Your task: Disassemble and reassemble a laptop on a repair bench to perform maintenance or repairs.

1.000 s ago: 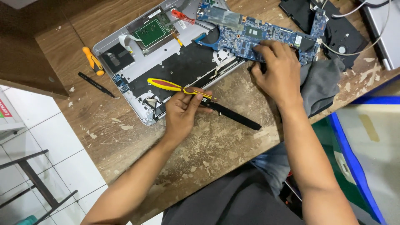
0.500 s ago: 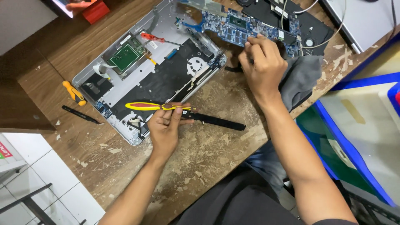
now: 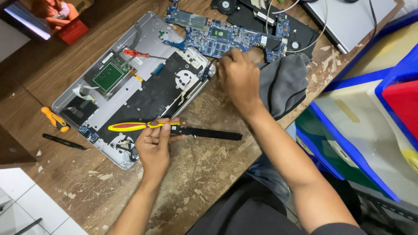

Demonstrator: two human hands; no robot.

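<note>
My left hand [image 3: 154, 146] grips a yellow-and-red handled screwdriver [image 3: 130, 126] together with one end of a long black strip part [image 3: 209, 132], held just over the front edge of an opened silver laptop base [image 3: 148, 39]. My right hand [image 3: 237, 78] rests with curled fingers on the lower edge of a blue motherboard [image 3: 217, 37], next to a grey cloth [image 3: 283, 82]. A green board [image 3: 108, 76] and a red-handled screwdriver [image 3: 137, 54] lie inside the laptop base.
An orange-handled screwdriver [image 3: 55, 119] and a black tool [image 3: 65, 141] lie at the left on the worn wooden bench [image 3: 209, 169]. Black fan parts [image 3: 300, 37] and a silver lid [image 3: 348, 19] sit at the back. Blue bins [image 3: 348, 126] stand to the right.
The view has shifted, so everything sits lower and to the right in the frame. My left hand keeps the screwdriver and black strip; my right hand stays at the motherboard's edge.
</note>
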